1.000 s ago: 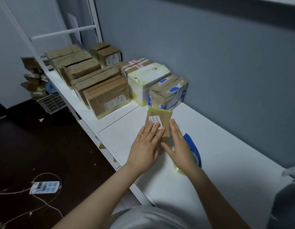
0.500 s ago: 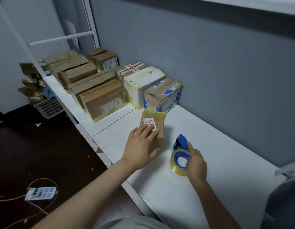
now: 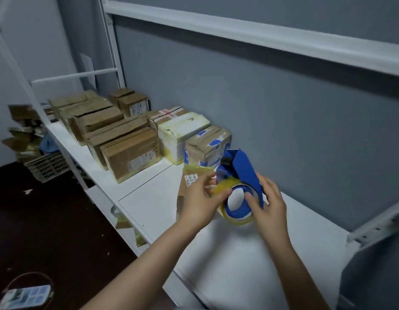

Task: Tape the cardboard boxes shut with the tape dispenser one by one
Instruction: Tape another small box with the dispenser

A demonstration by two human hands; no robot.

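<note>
A blue tape dispenser (image 3: 241, 173) with a yellowish tape roll (image 3: 234, 217) is lifted above the white table (image 3: 227, 260). My right hand (image 3: 266, 206) grips the dispenser at the roll, thumb on the blue hub. Fingers of my left hand (image 3: 202, 200) pinch the tape's edge on the roll's left side. Behind my left hand, partly hidden, lies a small brown box (image 3: 187, 186) with a white label. Its far end touches a blue-taped box (image 3: 207, 145).
Several cardboard boxes (image 3: 129, 153) and a white box (image 3: 183, 135) stand in a row along the table toward the far left. A grey wall runs on the right, a white shelf rail (image 3: 261, 39) overhead. A crate (image 3: 48, 166) and a power strip (image 3: 24, 296) sit on the dark floor.
My right hand raised the dispenser off the table. My left hand left the small box and came to the tape roll. The camera tilted up.
</note>
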